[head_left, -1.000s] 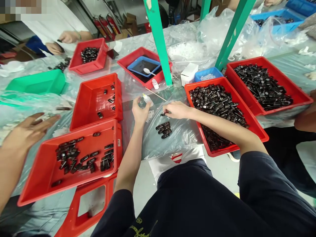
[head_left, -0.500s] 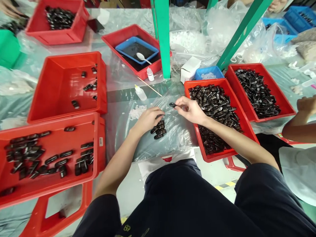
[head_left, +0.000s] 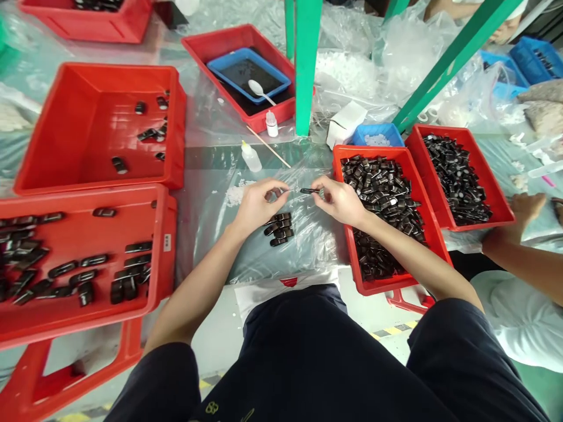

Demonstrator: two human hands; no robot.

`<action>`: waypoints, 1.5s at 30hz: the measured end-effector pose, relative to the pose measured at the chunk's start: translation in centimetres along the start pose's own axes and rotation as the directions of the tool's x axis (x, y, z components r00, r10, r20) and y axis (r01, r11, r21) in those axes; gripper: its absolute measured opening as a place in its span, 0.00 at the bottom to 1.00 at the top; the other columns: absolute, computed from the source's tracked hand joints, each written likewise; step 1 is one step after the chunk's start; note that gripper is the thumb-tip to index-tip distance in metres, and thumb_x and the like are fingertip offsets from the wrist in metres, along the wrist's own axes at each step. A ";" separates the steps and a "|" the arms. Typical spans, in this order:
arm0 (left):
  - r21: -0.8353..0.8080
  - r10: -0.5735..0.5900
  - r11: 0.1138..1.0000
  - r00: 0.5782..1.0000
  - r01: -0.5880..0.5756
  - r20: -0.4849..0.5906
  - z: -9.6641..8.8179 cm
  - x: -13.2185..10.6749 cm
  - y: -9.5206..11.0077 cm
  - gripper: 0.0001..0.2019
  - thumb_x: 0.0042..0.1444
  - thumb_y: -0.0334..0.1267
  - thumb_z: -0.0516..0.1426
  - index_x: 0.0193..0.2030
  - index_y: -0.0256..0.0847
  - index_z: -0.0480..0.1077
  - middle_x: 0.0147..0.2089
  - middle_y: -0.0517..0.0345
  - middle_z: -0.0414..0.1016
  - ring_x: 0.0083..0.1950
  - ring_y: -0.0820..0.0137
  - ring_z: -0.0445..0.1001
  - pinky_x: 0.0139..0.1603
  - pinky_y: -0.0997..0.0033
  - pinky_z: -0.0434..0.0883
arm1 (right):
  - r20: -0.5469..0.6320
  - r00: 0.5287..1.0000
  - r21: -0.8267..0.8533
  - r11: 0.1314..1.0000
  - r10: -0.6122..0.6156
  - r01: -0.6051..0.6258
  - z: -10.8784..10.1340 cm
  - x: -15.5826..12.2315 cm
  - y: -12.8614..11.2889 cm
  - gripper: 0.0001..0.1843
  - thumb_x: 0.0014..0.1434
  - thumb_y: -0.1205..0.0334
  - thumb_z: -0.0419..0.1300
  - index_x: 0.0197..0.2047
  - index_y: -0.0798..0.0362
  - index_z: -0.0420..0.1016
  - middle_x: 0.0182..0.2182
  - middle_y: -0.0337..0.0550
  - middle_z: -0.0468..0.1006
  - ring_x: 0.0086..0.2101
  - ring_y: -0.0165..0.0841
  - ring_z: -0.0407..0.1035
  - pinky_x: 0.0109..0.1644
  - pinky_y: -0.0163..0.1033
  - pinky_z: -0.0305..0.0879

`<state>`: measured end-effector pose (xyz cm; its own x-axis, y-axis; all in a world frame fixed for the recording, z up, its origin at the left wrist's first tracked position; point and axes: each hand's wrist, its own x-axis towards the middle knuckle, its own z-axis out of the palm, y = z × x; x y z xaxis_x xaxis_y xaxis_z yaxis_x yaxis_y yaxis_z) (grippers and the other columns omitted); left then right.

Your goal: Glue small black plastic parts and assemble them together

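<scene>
The 2 hands are apart from each other, with a narrow gap between them, above the worktop, which is covered with clear plastic film. The right hand pinches 1 small black piece between the thumb and the fingers, and this piece points toward the left hand. The thumb and the forefinger of the left hand come near to each other; I cannot tell if something tiny is between them.

Just below the left hand, on the side of the person's body, a group of black pieces lies in close rows. Just to the left of this hand there are scattered small white bits. Beyond it stands a dropper bottle with a yellow tip, and farther on are a thin stick and a small white bottle.

Just to the right of the right hand, under its forearm, is a red tray full of similar black pieces. A blue tub with white bits and a white box are beyond the right hand. Well to the left of the left hand there are 2 red bins, with black pieces lying loosely inside. Far to the right of the right hand, a co-worker's hand is near another red tray.
</scene>
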<state>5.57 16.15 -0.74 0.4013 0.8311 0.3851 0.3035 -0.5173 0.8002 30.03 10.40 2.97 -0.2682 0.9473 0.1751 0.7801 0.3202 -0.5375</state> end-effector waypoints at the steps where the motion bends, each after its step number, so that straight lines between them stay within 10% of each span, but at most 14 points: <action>1: -0.040 -0.008 0.999 1.000 0.007 -0.023 0.0 0.0 0.4 0.07 0.61 0.42 0.64 0.39 0.44 0.83 0.37 0.54 0.85 0.33 0.67 0.77 0.33 0.67 0.70 | -0.008 1.000 0.032 0.999 0.000 0.001 -0.1 -0.1 -0.1 0.08 0.70 0.59 0.57 0.49 0.51 0.74 0.42 0.44 0.84 0.30 0.32 0.72 0.40 0.38 0.66; 6: -0.243 -0.086 0.968 0.994 0.067 -0.067 0.2 0.0 1.3 0.11 0.61 0.47 0.66 0.40 0.44 0.86 0.44 0.51 0.88 0.43 0.64 0.83 0.38 0.67 0.76 | -0.035 0.999 0.336 0.942 0.030 -0.017 -0.2 -0.8 -1.3 0.11 0.70 0.51 0.60 0.48 0.50 0.73 0.42 0.43 0.83 0.31 0.30 0.74 0.34 0.36 0.66; 12: -0.430 -0.122 0.900 0.989 0.075 -0.082 0.2 -0.2 1.5 0.11 0.59 0.47 0.69 0.40 0.42 0.87 0.34 0.55 0.83 0.29 0.70 0.79 0.31 0.68 0.77 | -0.011 0.996 0.562 0.825 0.085 -0.065 1.0 -0.8 -2.4 0.15 0.68 0.47 0.64 0.46 0.49 0.73 0.41 0.44 0.82 0.35 0.33 0.77 0.35 0.37 0.70; 45: -0.472 -0.105 0.877 0.994 0.091 -0.003 0.0 -0.2 1.4 0.14 0.53 0.51 0.74 0.37 0.43 0.88 0.36 0.51 0.87 0.34 0.70 0.78 0.34 0.70 0.70 | -0.003 0.997 0.535 0.843 0.074 -0.061 1.2 -0.9 -2.0 0.13 0.69 0.50 0.64 0.46 0.50 0.73 0.39 0.40 0.80 0.28 0.27 0.70 0.30 0.34 0.64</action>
<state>5.97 15.25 0.32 0.3650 0.8812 0.3003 -0.1056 -0.2813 0.9538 28.05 8.86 2.93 -0.2078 0.9685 0.1370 0.3717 0.2078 -0.9048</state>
